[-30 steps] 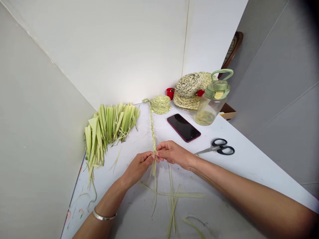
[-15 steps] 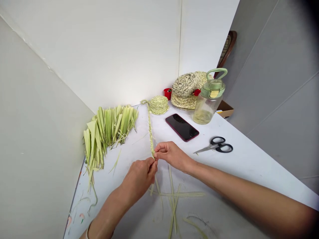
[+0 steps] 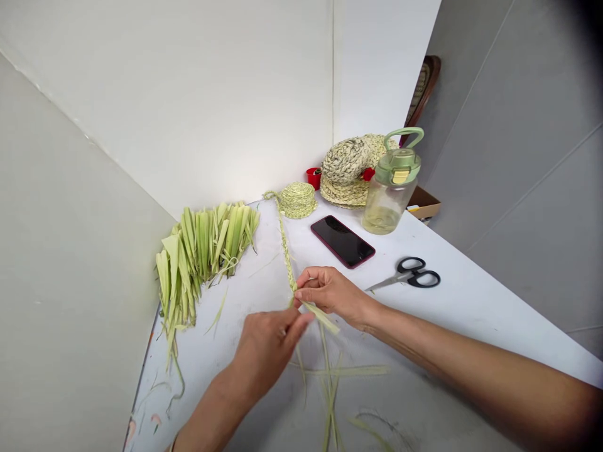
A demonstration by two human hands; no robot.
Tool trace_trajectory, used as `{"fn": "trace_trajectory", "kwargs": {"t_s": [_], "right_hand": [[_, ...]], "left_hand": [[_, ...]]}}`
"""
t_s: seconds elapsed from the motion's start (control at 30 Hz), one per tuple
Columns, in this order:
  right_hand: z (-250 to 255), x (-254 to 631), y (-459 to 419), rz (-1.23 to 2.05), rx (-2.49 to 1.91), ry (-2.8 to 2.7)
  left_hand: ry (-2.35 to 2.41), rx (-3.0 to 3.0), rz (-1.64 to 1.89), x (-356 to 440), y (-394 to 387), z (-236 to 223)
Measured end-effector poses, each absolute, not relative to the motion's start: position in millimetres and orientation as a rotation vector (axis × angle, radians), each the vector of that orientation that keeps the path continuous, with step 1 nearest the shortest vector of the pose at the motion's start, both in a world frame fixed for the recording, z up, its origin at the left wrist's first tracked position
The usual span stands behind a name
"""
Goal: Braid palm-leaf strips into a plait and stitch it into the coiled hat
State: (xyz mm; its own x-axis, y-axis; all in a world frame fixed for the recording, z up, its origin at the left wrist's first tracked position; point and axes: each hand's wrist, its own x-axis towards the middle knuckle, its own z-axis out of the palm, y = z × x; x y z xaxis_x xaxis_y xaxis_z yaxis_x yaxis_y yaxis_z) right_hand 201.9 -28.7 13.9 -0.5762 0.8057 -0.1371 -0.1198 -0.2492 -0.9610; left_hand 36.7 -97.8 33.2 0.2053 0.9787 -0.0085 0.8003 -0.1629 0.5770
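Here: white tabletop (image 3: 452, 301) | pale corner walls (image 3: 188, 107) | leaf strips (image 3: 207, 251) heaped

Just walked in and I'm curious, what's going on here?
A person's right hand pinches the lower end of a plaited leaf braid, which runs up the white table to a flat coil. Their left hand sits just beside it, close to a loose pale strip. A pile of green leaf strips lies to the left, with a phone and scissors to the right.

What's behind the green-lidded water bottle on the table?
A cardboard box corner shows behind the water bottle, with woven straw mats to its left. The bottle and table edge hide the rest of the box.
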Motion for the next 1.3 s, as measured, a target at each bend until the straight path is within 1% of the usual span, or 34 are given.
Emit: {"fn": "trace_trajectory", "kwargs": {"t_s": [0.07,0.13,0.17,0.3,0.43,0.6,0.8,0.93,1.03,1.13,1.23,1.3], "right_hand": [[15,204,-27,1.926,-0.844,-1.346],[14,206,-26,1.954,-0.833,-1.334],[13,206,-25,1.963,-0.831,-1.334],[9,207,-25,1.964,-0.831,-1.378],[8,205,-26,1.892,-0.839,-1.521],[10,205,-25,1.663,-0.835,-1.819],[10,215,-28,1.182,-0.961,-2.280],[16,217,-38,0.957,-1.098,-2.399],[28,215,-42,0.970,-1.183,-2.394],[34,210,-47,1.124,-1.212,-2.330],[27,201,-59,1.240,-1.231,-2.237],[17,196,-69,1.228,-1.254,-2.197]], "left_hand": [[1.705,1.863,0.806,29,-93,35],[1.623,1.664,0.970,25,-86,31],[1.519,1.579,0.967,23,-83,28],[1.124,1.369,0.760,24,-78,13],[1.119,1.352,0.699,22,-76,9],[1.148,1.396,0.630,16,-70,7],[1.290,1.428,0.669,21,-69,1],[1.384,1.482,0.718,26,-72,0],[1.433,1.505,0.785,32,-76,-1],[1.469,1.495,0.879,40,-81,-2],[1.472,1.454,0.955,48,-86,-3],[1.449,1.422,0.971,51,-88,-3]]}}
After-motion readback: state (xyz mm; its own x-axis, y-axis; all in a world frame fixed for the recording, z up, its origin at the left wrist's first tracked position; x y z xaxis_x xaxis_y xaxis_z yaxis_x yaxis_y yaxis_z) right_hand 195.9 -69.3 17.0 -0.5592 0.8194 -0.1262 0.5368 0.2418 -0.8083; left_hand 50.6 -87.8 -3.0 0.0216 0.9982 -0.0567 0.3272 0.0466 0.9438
